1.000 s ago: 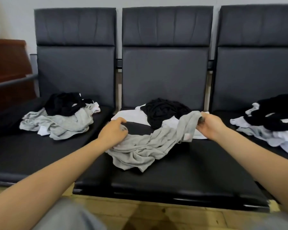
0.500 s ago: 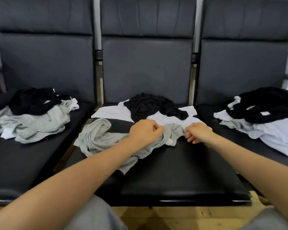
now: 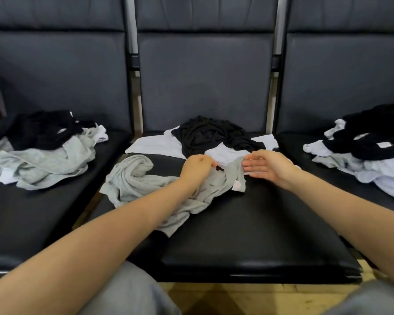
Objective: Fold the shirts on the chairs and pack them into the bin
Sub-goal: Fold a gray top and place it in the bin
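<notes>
Crumpled grey cotton shirt lies on the middle black padded chair seat. Left hand grips its bunched fabric; right hand, fingers straight, touches the collar edge just beside.

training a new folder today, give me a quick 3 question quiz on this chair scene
1. True or false: the crumpled grey cotton shirt on the middle black padded chair seat is already folded flat.
2. Multiple choice: what lies on the flat white shirt at the back of that seat? A) a crumpled black shirt B) a bin C) a towel
3. Which hand has straight fingers, the left hand or the right hand?

Key
1. False, it lies bunched.
2. A
3. The right hand; the left hand's fingers curl on the grey shirt.
</notes>
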